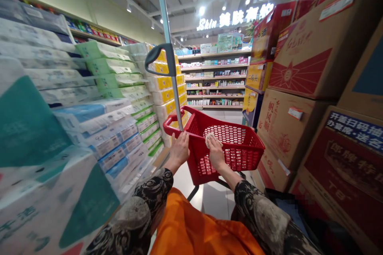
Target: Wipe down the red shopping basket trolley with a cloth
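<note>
A red plastic shopping cart (206,167) with perforated sides stands right in front of me, turned slightly sideways. My left hand (179,149) grips its near rim close to the push handle (168,124), fingertips over the edge. My right hand (216,152) presses a crumpled pale cloth (212,140) against the cart's near upper rim. Part of that cloth is hidden under my fingers. A tall light pole (177,99) with a grey loop handle (160,60) rises beside the cart's handle; its lower end is hidden behind the rim.
Stacked tissue packs (119,127) line my left side. Cardboard cartons (296,115) are piled high on the right, close to the cart. Shelves of small bottles and boxes (214,73) stand at the back. A dark object (287,207) sits low at right.
</note>
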Action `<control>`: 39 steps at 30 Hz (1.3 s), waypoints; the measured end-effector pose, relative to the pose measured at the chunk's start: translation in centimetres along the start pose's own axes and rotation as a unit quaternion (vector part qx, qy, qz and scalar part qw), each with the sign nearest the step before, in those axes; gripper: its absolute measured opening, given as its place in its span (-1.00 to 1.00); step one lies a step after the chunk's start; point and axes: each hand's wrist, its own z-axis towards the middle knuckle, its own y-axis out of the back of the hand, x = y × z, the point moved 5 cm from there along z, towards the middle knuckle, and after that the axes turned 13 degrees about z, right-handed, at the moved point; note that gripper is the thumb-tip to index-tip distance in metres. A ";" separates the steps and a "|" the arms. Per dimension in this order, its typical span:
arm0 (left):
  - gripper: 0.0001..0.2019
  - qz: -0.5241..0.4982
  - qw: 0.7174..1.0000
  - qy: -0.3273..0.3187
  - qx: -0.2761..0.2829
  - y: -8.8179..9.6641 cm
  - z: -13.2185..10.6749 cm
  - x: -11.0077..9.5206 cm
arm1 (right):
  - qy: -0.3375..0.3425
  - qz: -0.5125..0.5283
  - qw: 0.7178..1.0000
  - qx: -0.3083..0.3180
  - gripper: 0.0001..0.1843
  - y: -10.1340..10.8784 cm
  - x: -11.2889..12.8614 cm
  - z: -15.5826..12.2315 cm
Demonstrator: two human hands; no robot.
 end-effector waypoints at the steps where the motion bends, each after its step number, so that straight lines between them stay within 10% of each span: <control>1: -0.39 0.000 0.999 0.044 -0.012 0.1 0.5 1.4 | -0.019 0.007 1.000 -0.021 -0.33 0.3 -0.5 0.4; 4: -0.37 0.007 0.992 0.124 -0.005 0.3 2.4 5.1 | -0.039 0.023 0.997 -0.057 -0.36 0.7 -1.0 2.0; 10: -0.52 0.009 0.997 0.046 0.061 -0.1 3.5 6.6 | -0.003 -0.021 1.000 0.000 -0.32 -2.0 0.6 1.2; 21: -0.50 0.017 0.998 0.049 0.020 3.1 0.1 3.0 | 0.029 0.004 0.999 0.019 -0.33 0.6 -1.5 0.4; 28: -0.56 -0.015 0.999 -0.038 0.010 4.2 0.5 -0.4 | 0.051 0.084 0.995 -0.010 -0.46 -0.5 6.4 1.6; 32: -0.46 -0.024 1.000 -0.010 0.017 5.3 0.7 -0.1 | 0.125 0.094 0.983 -0.094 -0.42 3.3 10.5 3.6; 39: -0.35 -0.046 0.998 -0.012 0.052 5.7 0.9 -1.0 | 0.276 -0.073 0.954 -0.087 -0.43 12.1 16.8 17.4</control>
